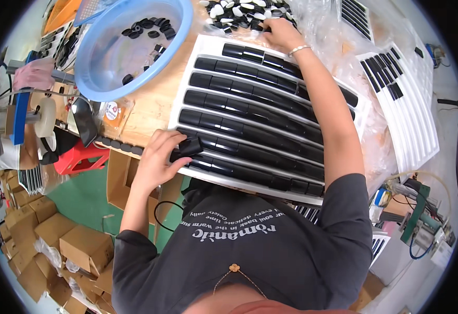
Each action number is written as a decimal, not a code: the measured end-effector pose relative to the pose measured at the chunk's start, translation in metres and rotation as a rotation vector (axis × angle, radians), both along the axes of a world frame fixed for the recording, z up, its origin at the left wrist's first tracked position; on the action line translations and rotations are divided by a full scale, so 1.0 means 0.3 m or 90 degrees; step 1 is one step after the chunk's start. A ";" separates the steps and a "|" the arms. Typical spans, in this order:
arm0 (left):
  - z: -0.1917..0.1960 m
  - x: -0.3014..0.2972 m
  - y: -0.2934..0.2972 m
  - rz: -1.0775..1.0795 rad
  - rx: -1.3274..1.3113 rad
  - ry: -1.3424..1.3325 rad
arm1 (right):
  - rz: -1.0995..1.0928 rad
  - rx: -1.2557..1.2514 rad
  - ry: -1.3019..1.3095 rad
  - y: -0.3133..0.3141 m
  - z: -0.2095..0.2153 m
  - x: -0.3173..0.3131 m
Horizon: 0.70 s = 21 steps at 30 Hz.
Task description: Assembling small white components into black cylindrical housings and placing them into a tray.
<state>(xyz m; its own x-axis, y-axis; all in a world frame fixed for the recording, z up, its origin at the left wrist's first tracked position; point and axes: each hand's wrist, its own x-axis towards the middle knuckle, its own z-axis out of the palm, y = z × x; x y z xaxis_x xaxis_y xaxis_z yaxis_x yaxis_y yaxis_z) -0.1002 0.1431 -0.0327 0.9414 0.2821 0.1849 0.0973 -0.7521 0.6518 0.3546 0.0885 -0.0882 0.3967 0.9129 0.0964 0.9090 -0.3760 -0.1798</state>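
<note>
A white tray (183, 116) lies before me, its curved rows filled with glossy black rectangular pieces (239, 107). At its near left corner my left hand (158, 157) is closed, thumb and fingers round a glossy black piece (191, 147) that sits tilted above the row ends. My right arm stretches across the tray's right side. Beyond the far edge, my right hand (283, 34) dips its closed fingertips into a heap of small black and white oval pieces (239, 11). Whatever those fingertips pinch, if anything, is too small to make out.
A blue basin (95, 86) with a few black parts stands at the far left of the wooden table (148, 112). Clear plastic film and another partly filled white tray (415, 125) lie to the right. Cardboard boxes (85, 243) and a red stool (80, 159) are below left.
</note>
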 end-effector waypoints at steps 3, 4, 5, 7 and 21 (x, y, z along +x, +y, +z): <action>-0.020 0.014 -0.029 0.003 0.024 0.036 | -0.064 0.071 0.004 -0.025 0.018 0.036; -0.013 0.015 -0.033 0.002 0.029 0.031 | -0.065 0.077 0.000 -0.033 0.036 0.028; -0.004 0.016 -0.040 -0.007 0.025 0.030 | -0.100 0.252 -0.005 -0.056 0.050 0.014; 0.005 0.007 -0.039 0.008 0.081 -0.020 | -0.184 0.420 0.154 -0.082 0.177 -0.177; 0.116 0.169 -0.169 0.071 -0.049 -0.345 | 0.053 0.419 0.700 -0.422 0.360 -0.888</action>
<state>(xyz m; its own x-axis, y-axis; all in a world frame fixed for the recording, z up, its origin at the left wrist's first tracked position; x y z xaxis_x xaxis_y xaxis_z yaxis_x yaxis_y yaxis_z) -0.0497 0.0925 0.0021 0.6810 0.4057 0.6096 -0.1914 -0.7049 0.6830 0.0883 -0.0380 0.0199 0.4991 0.8438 0.1970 0.1819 0.1203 -0.9759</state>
